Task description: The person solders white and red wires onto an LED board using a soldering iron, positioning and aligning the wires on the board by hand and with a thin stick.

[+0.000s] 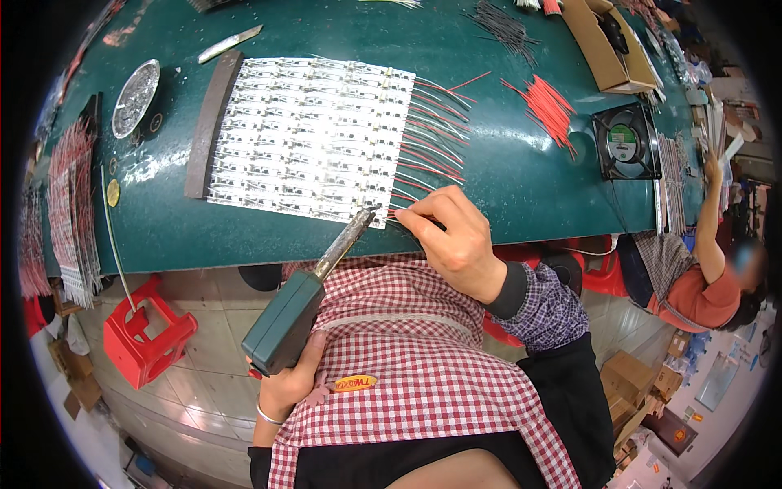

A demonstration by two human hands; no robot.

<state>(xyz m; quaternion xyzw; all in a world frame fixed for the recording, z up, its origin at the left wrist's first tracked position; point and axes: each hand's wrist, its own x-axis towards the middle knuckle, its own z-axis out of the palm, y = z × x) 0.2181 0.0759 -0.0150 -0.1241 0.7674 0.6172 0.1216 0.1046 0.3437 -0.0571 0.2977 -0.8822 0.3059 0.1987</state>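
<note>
My left hand (292, 381) grips a soldering iron (287, 319) with a dark green pistol-shaped body. Its long metal barrel points up and right, and the tip is at the lower right corner of a white circuit-board panel (314, 134). Rows of small dark parts cover this panel, and red and white wires (436, 159) stick out along its right edge. Close to the iron's tip, my right hand (456, 244) pinches a thin red wire (393, 213) between thumb and forefinger. Its other fingers are curled in. Whether the wire touches the board is too small to tell.
A brown bar (213, 126) lies along the panel's left edge. Around it are a silver dish (136, 98), loose red wires (547, 110), a black fan (626, 142) and a cardboard box (599, 49). A red stool (148, 332) stands at left; another person (705, 281) sits at right.
</note>
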